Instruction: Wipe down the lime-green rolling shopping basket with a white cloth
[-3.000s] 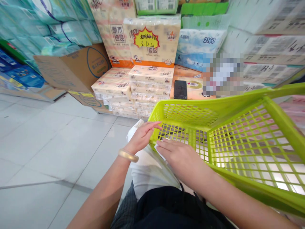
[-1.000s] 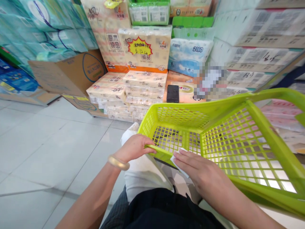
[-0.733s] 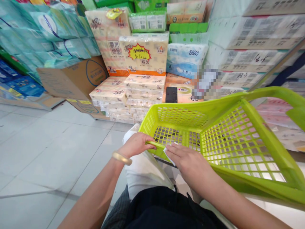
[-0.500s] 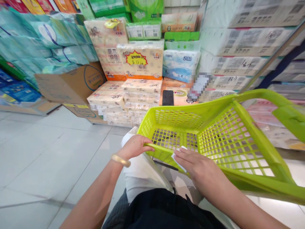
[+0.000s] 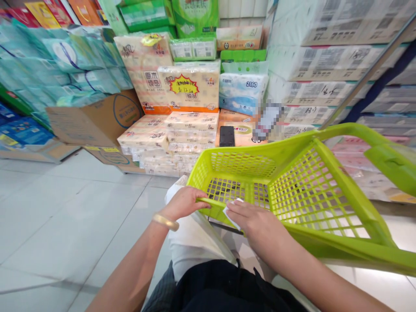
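Observation:
A lime-green plastic shopping basket lies tilted across my lap, its open side facing me. My left hand, with a gold bangle on the wrist, is closed round the basket's near rim at its left corner. My right hand presses a small white wipe flat against the same rim, fingers together over it. The basket is empty inside.
Stacked packs of tissue paper and a cardboard box stand on the tiled floor ahead. A black phone lies on one pack. Shelves of boxed goods rise at the right.
My left hand went from fingers stretched on the basket's corner to gripping its rim. My right hand has slid the wipe back and forth along the rim. The view has tilted upward.

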Demonstrator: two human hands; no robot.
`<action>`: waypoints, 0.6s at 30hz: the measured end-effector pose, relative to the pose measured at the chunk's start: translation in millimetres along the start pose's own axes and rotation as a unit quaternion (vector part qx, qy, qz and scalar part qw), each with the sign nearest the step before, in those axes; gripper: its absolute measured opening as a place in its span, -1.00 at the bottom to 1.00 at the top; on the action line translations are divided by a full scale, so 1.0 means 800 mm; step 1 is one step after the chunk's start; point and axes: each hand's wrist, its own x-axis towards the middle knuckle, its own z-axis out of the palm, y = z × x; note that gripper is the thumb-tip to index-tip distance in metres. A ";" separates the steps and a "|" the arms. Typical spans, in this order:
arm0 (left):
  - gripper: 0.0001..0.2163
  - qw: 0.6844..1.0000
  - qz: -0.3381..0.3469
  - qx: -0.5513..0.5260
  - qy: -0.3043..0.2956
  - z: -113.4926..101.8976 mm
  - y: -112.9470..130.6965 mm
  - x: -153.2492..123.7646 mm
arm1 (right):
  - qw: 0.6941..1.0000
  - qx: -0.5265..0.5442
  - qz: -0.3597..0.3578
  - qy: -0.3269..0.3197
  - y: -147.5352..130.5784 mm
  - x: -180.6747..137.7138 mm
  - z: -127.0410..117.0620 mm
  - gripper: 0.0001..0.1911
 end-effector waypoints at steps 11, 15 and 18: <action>-0.86 1.000 0.006 0.017 0.012 0.003 0.000 0.000 | 1.000 -0.011 0.019 -0.022 -0.010 0.025 0.006 -0.64; -0.85 0.999 0.019 0.018 0.019 0.003 -0.002 -0.001 | 1.000 0.006 0.007 -0.011 -0.007 0.020 0.006 -0.65; -0.85 0.999 0.025 0.014 0.020 0.004 -0.004 0.000 | 1.000 0.005 0.016 -0.002 0.004 -0.009 -0.007 -0.60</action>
